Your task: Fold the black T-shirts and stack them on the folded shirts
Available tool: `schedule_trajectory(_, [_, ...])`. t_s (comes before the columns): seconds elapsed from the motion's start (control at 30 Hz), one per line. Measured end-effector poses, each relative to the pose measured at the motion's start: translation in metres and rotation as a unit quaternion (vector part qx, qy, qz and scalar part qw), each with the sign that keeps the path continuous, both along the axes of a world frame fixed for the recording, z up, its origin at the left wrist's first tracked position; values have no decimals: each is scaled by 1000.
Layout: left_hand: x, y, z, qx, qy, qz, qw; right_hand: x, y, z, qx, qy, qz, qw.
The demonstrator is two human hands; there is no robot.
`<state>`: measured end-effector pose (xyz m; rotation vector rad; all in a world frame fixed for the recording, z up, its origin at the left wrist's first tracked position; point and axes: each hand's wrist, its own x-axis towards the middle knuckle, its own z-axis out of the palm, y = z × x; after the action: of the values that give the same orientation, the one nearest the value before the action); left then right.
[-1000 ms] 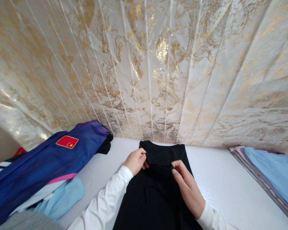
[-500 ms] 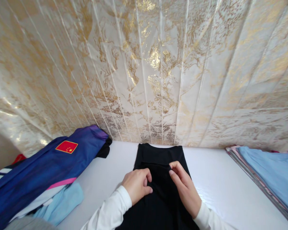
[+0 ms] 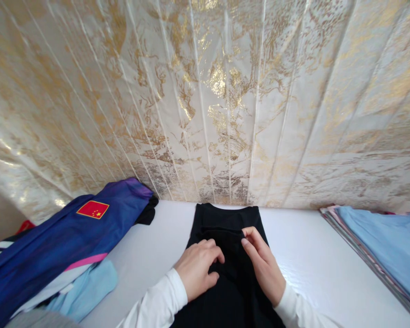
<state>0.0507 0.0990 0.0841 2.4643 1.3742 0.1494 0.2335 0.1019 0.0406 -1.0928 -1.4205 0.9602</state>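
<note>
A black garment (image 3: 225, 218) lies flat on the white table (image 3: 314, 264), its far edge near the wall. My left hand (image 3: 198, 269) rests on the black cloth with its fingers curled down onto it. My right hand (image 3: 263, 266) pinches a fold of the same black cloth between thumb and fingers, just right of the left hand. Both arms are in white sleeves.
A heap of clothes lies at the left: a blue jacket (image 3: 71, 232) with a red flag patch, and pale blue cloth (image 3: 89, 289) below it. A stack of folded clothes (image 3: 386, 246), pale blue on top, sits at the right. A gold-patterned white wall (image 3: 205, 100) stands right behind the table.
My left hand let go of the garment's upper edge and came down toward me onto the black cloth. My right hand stayed on the fold, shifting only slightly.
</note>
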Motion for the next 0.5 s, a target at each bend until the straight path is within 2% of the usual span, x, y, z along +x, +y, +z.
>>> schedule_trajectory(0.13, [3,-2,-4,33,-12,-18,999,-1,0,0,5,1,-1,1000])
schedule_trajectory(0.33, [2,-4,-4,14,-49,-24,998,0,0,-5,17,-13,19,1000])
schedule_trajectory(0.4, [-2,-5,-4,-27,-94,-9,995,-1,-1,-4,23,-43,52,997])
schedule_trajectory(0.5, [-13,0,-7,-142,-191,50,970,-4,-6,0,48,-125,127,983])
